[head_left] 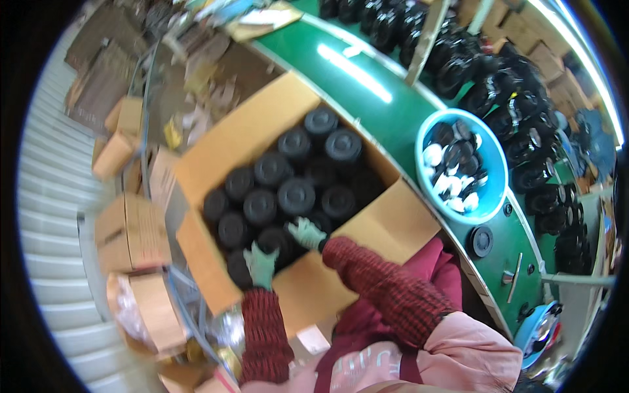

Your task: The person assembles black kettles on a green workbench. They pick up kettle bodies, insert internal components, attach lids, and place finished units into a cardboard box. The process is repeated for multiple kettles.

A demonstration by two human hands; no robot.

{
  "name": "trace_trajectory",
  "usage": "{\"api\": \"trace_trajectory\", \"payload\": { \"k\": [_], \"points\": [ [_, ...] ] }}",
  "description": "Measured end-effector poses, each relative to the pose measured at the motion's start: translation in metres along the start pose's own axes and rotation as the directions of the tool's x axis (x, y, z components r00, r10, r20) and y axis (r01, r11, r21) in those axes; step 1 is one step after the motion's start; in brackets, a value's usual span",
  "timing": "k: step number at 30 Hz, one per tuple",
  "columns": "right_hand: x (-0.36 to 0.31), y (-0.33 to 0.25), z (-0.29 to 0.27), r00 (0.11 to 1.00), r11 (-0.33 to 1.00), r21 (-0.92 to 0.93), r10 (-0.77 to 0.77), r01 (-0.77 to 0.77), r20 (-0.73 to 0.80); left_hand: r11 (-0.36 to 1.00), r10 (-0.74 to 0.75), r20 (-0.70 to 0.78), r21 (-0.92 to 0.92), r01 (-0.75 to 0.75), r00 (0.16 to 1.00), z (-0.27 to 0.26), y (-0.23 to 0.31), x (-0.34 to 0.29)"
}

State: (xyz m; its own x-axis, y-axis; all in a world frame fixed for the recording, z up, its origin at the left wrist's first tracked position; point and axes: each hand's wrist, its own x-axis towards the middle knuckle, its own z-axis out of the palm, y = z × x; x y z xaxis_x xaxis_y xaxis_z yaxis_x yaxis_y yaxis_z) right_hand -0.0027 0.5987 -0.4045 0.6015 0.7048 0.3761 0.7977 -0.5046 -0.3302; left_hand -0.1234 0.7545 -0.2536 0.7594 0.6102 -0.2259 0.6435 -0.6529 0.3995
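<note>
A large cardboard box (239, 128) with its flaps spread holds rows of black round, lidlike pieces (296, 195), apparently stacked. Both my hands wear pale green gloves and reach into the near side of the box. My left hand (261, 265) lies over black pieces at the near left corner, its fingers stretched and apart. To its right, my right hand (306, 232) rests among the pieces, fingers also spread. One black round piece (274, 240) sits between the two hands, close to the fingertips of both. Whether either hand presses on it is blurred.
A green worktop (354, 72) runs along the box's right side. On it stand a light blue basin (427, 190) of black and white parts and a loose black disc (480, 241). Many glossy black parts (452, 72) line the far right. Cardboard cartons (131, 232) stand at left.
</note>
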Motion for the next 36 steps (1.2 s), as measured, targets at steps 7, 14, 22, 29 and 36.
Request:
{"api": "trace_trajectory", "payload": {
  "k": [7,14,22,29,36],
  "points": [
    [0.070,-0.035,-0.052,0.435,0.668,0.171,0.250,-0.724,0.865,0.862,-0.073,0.028,-0.502,0.077,0.997,0.062,-0.053,-0.016],
    [0.052,-0.005,-0.019,0.383,0.692,0.192,0.131,-0.696,0.914,0.464,0.127,0.451,-0.814,0.349,0.883,-0.022,0.005,-0.013],
    [0.059,-0.005,-0.035,0.359,0.776,0.143,0.114,-0.615,0.926,0.459,0.078,0.299,-0.858,0.232,0.951,0.009,-0.023,-0.015],
    [0.061,-0.023,-0.053,0.365,0.861,0.066,0.143,-0.505,0.920,0.375,0.107,0.241,-0.908,0.186,0.965,-0.004,-0.050,-0.025],
    [0.025,0.005,-0.060,0.928,0.243,0.904,0.217,-0.352,0.303,0.296,0.058,0.322,-0.910,0.292,0.945,-0.011,-0.029,-0.041]
  ]
}}
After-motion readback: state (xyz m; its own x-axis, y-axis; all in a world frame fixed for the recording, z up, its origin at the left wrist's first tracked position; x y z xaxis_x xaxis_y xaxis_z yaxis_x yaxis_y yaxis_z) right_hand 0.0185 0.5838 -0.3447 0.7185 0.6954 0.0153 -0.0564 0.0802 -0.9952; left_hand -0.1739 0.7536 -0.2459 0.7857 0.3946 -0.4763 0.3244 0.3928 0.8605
